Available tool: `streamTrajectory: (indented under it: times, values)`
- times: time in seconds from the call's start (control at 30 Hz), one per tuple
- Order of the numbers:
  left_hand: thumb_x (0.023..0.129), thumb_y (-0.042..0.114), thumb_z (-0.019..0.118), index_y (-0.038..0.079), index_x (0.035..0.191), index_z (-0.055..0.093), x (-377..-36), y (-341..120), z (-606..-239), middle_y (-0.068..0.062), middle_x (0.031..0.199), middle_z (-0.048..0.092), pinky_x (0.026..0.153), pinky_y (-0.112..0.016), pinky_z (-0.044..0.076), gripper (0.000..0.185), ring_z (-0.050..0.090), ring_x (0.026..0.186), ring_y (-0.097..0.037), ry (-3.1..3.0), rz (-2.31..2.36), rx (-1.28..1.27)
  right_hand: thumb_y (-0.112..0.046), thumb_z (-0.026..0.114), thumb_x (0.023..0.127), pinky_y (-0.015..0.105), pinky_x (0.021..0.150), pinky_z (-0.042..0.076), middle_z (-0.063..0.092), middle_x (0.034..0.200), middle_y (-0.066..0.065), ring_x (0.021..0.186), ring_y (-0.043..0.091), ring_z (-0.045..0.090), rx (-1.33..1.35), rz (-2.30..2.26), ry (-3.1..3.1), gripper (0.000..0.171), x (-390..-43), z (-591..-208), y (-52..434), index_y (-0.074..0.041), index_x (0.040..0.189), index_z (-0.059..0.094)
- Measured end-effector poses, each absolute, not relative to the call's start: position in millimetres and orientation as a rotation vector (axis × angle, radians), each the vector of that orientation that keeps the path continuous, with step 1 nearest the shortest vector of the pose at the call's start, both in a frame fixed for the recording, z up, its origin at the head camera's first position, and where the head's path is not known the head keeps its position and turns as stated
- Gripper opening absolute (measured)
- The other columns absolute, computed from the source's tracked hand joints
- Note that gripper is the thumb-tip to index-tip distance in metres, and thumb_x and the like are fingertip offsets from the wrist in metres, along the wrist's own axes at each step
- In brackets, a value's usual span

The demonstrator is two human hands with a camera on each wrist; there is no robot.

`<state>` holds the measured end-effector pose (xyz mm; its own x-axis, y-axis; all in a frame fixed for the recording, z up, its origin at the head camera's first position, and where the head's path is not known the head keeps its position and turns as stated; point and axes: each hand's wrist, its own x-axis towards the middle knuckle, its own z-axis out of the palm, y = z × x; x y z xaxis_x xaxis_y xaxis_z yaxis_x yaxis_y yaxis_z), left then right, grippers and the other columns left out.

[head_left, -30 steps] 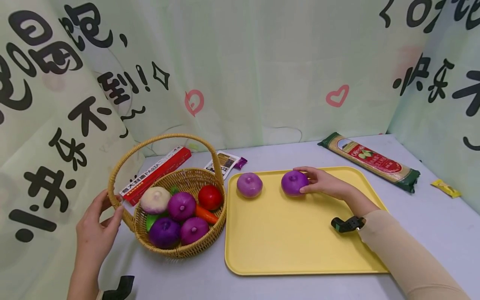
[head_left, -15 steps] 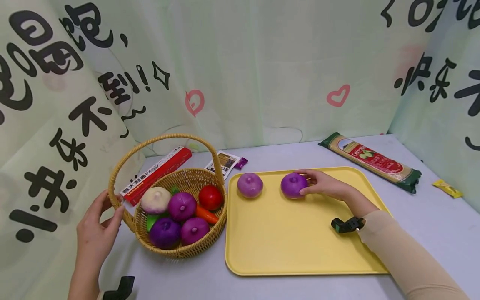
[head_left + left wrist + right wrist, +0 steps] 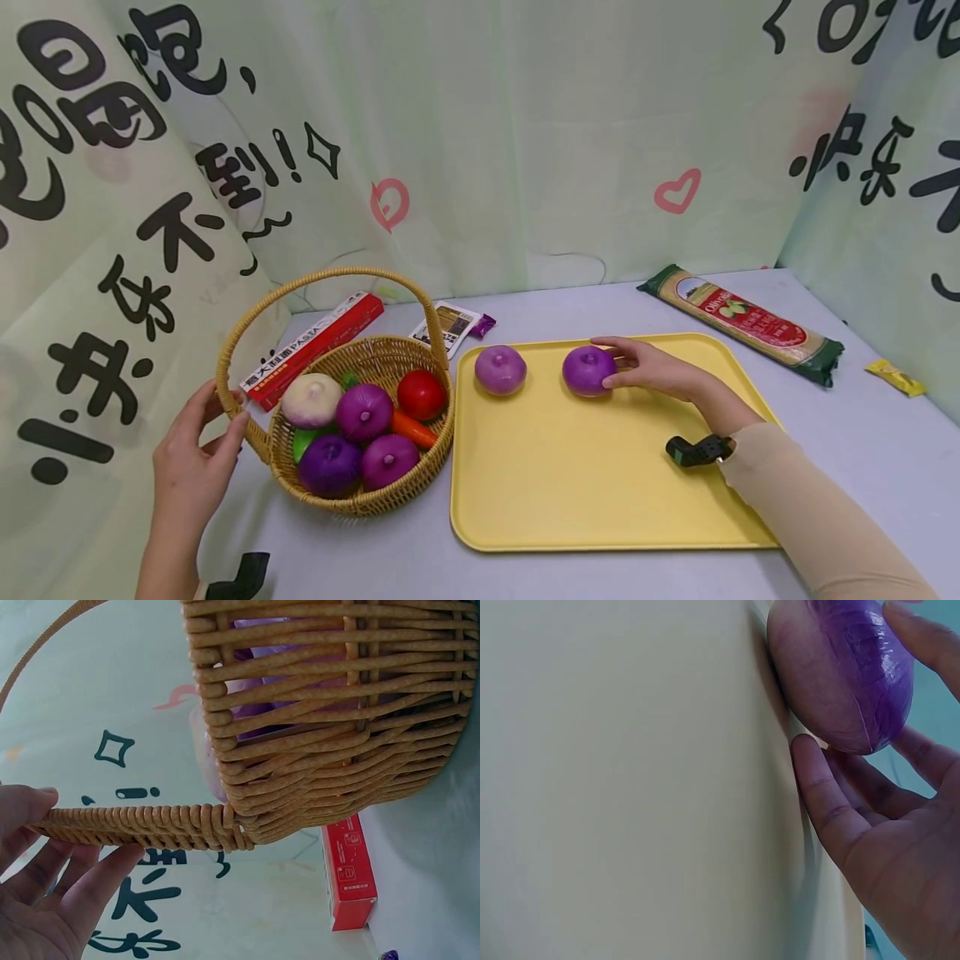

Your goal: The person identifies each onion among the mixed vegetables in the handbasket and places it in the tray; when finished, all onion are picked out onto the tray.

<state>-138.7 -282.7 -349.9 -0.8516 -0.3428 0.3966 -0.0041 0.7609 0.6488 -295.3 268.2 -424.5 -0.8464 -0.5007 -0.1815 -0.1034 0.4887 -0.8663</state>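
Left hand: the left hand (image 3: 197,454) sits nearest the viewer at the bench's left front, fingers nearly straight and spread, with thumb and fingertips (image 3: 112,859) laid against the lower end of the wicker basket's handle (image 3: 142,825), seemingly to steady it.
Wicker basket: the basket (image 3: 360,500) stands on the bench just left of the tray, its rim almost touching the tray's edge; it holds three purple onions, a white onion (image 3: 311,400), a tomato (image 3: 421,394), a carrot (image 3: 412,429) and something green.
Tray: the yellow tray (image 3: 600,492) lies flat; its near half is bare, giving room to slide or set things down inside a low raised lip.
Right hand: the right hand (image 3: 656,371) reaches across the tray, fingers loosely curved about the right side of a purple onion (image 3: 589,370) that rests on the tray's far part; the wrist view shows fingertips on it, palm clear.
Second onion: a paler purple onion (image 3: 500,369) sits on the tray near the first, apart from it.
Far bench: a red pasta box (image 3: 311,346) and a small packet (image 3: 450,327) lie behind the basket; a spaghetti bag (image 3: 738,321) lies beyond the tray's far right corner.
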Motion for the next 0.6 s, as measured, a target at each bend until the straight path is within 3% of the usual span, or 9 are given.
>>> streamTrajectory:
  times: [0.13, 0.37, 0.47, 0.6]
  values:
    - [0.089, 0.018, 0.065, 0.023, 0.139, 0.045, -138.9, -282.5, -349.1, -0.010, 0.125, 0.059, 0.067, 0.008, 0.035, 0.054, 0.053, 0.111, -0.011, -2.453, -0.901, 0.258, -0.029, 0.066, 0.087, 0.057, 0.107, 0.036, 0.029, 0.150, 0.024, 0.137, 0.045, 0.029, -0.504, -1.311, 2.332, 0.075, -294.2, -422.7, 270.5, -0.014, 0.148, 0.025]
    - [0.089, 0.017, 0.065, 0.022, 0.138, 0.046, -138.7, -282.4, -348.7, -0.011, 0.124, 0.060, 0.067, 0.008, 0.036, 0.053, 0.043, 0.100, 0.016, -2.441, -0.908, 0.235, -0.027, 0.064, 0.088, 0.058, 0.107, 0.035, 0.030, 0.151, 0.021, 0.137, 0.044, 0.030, -0.524, -1.339, 2.350, 0.072, -294.5, -416.0, 274.6, -0.013, 0.148, 0.026]
    - [0.089, 0.018, 0.065, 0.022, 0.138, 0.046, -138.7, -282.6, -348.8, -0.011, 0.124, 0.060, 0.067, 0.008, 0.036, 0.053, 0.046, 0.103, 0.011, -2.444, -0.909, 0.237, -0.026, 0.063, 0.089, 0.060, 0.107, 0.034, 0.031, 0.150, 0.023, 0.136, 0.043, 0.033, -0.549, -1.343, 2.376, 0.071, -294.4, -410.5, 274.6, -0.012, 0.148, 0.026]
    - [0.089, 0.019, 0.064, 0.022, 0.139, 0.045, -138.8, -283.1, -349.2, -0.011, 0.125, 0.059, 0.067, 0.008, 0.036, 0.053, 0.052, 0.110, -0.005, -2.452, -0.907, 0.247, -0.025, 0.063, 0.089, 0.062, 0.107, 0.032, 0.031, 0.149, 0.024, 0.135, 0.043, 0.035, -0.587, -1.327, 2.410, 0.068, -294.2, -402.4, 272.9, -0.013, 0.147, 0.028]
